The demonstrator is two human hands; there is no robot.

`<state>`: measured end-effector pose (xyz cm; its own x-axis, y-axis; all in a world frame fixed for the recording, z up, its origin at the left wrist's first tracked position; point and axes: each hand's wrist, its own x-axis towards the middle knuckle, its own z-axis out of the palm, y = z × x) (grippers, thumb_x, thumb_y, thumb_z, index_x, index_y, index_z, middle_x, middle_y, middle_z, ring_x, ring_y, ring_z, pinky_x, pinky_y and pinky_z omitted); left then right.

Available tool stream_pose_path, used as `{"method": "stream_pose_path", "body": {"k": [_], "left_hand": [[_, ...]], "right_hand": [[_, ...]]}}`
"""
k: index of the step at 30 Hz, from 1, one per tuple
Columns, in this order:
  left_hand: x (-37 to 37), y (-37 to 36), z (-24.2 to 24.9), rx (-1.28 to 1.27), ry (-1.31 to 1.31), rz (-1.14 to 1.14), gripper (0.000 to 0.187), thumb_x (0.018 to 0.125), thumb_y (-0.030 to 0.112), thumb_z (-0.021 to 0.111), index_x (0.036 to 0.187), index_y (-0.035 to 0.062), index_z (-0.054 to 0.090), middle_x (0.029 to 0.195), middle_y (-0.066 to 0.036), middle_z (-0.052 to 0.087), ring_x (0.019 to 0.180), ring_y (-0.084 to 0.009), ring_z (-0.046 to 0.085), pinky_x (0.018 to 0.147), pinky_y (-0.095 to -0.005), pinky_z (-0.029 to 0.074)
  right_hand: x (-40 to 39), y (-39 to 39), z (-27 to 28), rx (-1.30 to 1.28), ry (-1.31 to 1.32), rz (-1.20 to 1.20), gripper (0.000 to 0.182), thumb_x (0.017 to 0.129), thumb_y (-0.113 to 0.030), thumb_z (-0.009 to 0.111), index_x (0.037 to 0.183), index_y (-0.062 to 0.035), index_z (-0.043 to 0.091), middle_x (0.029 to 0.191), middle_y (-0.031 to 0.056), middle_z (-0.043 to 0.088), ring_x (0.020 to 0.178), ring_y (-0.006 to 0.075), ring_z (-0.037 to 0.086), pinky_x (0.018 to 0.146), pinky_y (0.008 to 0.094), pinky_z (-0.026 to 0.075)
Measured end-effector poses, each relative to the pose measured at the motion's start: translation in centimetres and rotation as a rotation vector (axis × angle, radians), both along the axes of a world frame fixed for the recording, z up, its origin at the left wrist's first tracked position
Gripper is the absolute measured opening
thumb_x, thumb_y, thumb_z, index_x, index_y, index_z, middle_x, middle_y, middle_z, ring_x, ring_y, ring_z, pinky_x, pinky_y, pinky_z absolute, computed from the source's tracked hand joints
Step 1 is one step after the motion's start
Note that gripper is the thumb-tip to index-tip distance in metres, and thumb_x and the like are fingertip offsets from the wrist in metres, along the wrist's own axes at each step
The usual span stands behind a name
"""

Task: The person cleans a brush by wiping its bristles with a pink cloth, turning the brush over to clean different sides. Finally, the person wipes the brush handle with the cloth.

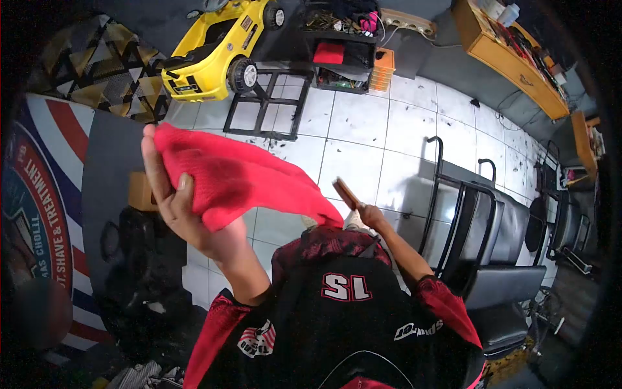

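Step in hand, as judged from where I stand: the cloth (236, 170) is being handled clear of the body, with the brush (348, 193) kept ready on the other side.

Left hand (179, 209): raised, out in front and to the left. Fingers grasp the cloth in an extended posture, not curled into a fist; the thumb lies against its near edge. Pinch force cannot be told.

Right hand (371, 218): low, ahead of the right knee area. Fingers are clenched round the near end of the brush, whose far end projects forward and left, over the floor (356, 133). Bristles cannot be made out.

Cloth position: in the air, spread wide at the left hand and narrowing toward the shorts (317, 251). Whether the narrow end touches them cannot be told. Cloth and brush appear apart.

Next-move requirements (judgement): any further shake or wipe calls for a secure left hold on one edge, with the loose end free of the brush. Any brush stroke calls for the cloth to be held out of its path.

Surroundings: the toy car (223, 57) and the frame (265, 107) stand ahead; the seats (502, 285) are at the right. Dark bits (476, 102) lie scattered on the floor.
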<state>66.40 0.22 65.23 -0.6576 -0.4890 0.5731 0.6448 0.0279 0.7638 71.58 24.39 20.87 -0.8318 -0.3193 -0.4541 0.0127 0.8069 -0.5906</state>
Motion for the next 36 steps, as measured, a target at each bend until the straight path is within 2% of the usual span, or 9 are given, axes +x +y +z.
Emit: {"method": "stream_pose_path", "body": {"k": [2, 5, 8, 13, 20, 26, 31, 33, 36], "left_hand": [[-0.1, 1.8, 0.3, 0.089, -0.088, 0.033, 0.06, 0.074, 0.005, 0.047, 0.13, -0.0056, 0.03, 0.137, -0.013, 0.032, 0.124, -0.0246, 0.035, 0.102, -0.0376, 0.029], [-0.3, 2.9, -0.4, 0.07, -0.138, 0.043, 0.06, 0.073, 0.004, 0.048, 0.13, -0.0049, 0.031, 0.136, -0.013, 0.033, 0.123, -0.0251, 0.035, 0.102, -0.0376, 0.029], [-0.1, 3.7, -1.0, 0.012, -0.111, 0.001, 0.06, 0.073, 0.002, 0.047, 0.13, -0.0056, 0.031, 0.136, -0.013, 0.033, 0.124, -0.025, 0.034, 0.102, -0.0377, 0.029], [-0.4, 3.7, 0.1, -0.083, 0.001, -0.003, 0.058, 0.078, 0.014, 0.044, 0.13, -0.0071, 0.029, 0.137, -0.016, 0.031, 0.126, -0.0279, 0.031, 0.103, -0.0401, 0.027], [-0.5, 0.1, 1.7, -0.392, 0.208, 0.332, 0.036, 0.084, 0.018, 0.039, 0.113, -0.0011, 0.047, 0.133, -0.019, 0.035, 0.125, -0.0303, 0.032, 0.1, -0.0419, 0.032], [0.1, -1.4, -0.3, -0.161, 0.124, 0.316, 0.039, 0.082, 0.009, 0.041, 0.119, -0.0028, 0.045, 0.131, -0.015, 0.038, 0.121, -0.0275, 0.038, 0.095, -0.0366, 0.038], [0.0, 0.4, 0.7, 0.17, -0.05, 0.252, 0.047, 0.084, 0.0, 0.046, 0.129, -0.004, 0.033, 0.118, -0.014, 0.047, 0.094, -0.0149, 0.052, 0.083, -0.028, 0.043], [-0.5, 1.4, 0.0, 0.243, -0.07, 0.298, 0.051, 0.084, 0.001, 0.049, 0.131, -0.003, 0.03, 0.107, -0.01, 0.05, 0.08, -0.0093, 0.051, 0.072, -0.0222, 0.043], [-0.5, 2.6, -0.9, 0.159, -0.158, 0.378, 0.054, 0.085, 0.004, 0.051, 0.132, -0.0042, 0.027, 0.101, -0.007, 0.048, 0.071, -0.0053, 0.043, 0.062, -0.0187, 0.036]], "right_hand": [[-2.8, -2.3, 7.7, -0.223, -0.052, -0.236, 0.063, 0.09, -0.048, 0.029, 0.073, 0.0047, 0.059, 0.069, 0.0293, 0.056, 0.071, 0.0436, 0.056, 0.068, 0.0459, 0.044], [-4.5, -5.6, 19.5, -0.7, -0.209, -0.402, 0.052, 0.094, -0.041, 0.028, 0.075, 0.0019, 0.051, 0.054, 0.0019, 0.043, 0.051, 0.0132, 0.043, 0.049, 0.0307, 0.038], [-2.8, -8.2, 28.9, -1.1, -0.232, -0.425, 0.044, 0.096, -0.033, 0.027, 0.077, 0.0014, 0.046, 0.061, 0.0035, 0.043, 0.056, 0.0111, 0.04, 0.051, 0.0276, 0.036], [-2.2, -9.0, 26.5, -1.12, -0.06, 0.138, 0.041, 0.095, -0.032, 0.03, 0.084, 0.0024, 0.05, 0.061, 0.0065, 0.047, 0.056, 0.0169, 0.046, 0.052, 0.03, 0.039], [-2.3, -4.9, 6.0, -0.112, -0.023, 0.325, 0.046, 0.094, -0.034, 0.028, 0.085, 0.0007, 0.058, 0.073, 0.0261, 0.057, 0.072, 0.0407, 0.055, 0.067, 0.0462, 0.044], [0.1, 0.4, -4.5, 0.183, 0.223, 0.534, 0.048, 0.093, -0.035, 0.024, 0.089, -0.0042, 0.061, 0.079, 0.0222, 0.061, 0.08, 0.0317, 0.061, 0.067, 0.0419, 0.049], [-1.5, -0.8, -0.5, 0.071, 0.157, 0.221, 0.039, 0.091, -0.031, 0.033, 0.088, -0.0033, 0.06, 0.075, 0.0237, 0.06, 0.074, 0.0381, 0.059, 0.067, 0.0462, 0.047], [-3.8, -4.3, 9.5, -0.175, 0.106, -0.098, 0.051, 0.093, -0.038, 0.03, 0.079, 0.0033, 0.057, 0.072, 0.0266, 0.058, 0.07, 0.0418, 0.057, 0.063, 0.0455, 0.045], [-4.3, -8.3, 20.3, -0.74, -0.111, -0.318, 0.052, 0.094, -0.04, 0.029, 0.075, 0.0031, 0.05, 0.053, 0.0092, 0.047, 0.05, 0.0234, 0.047, 0.053, 0.0355, 0.04]]}}
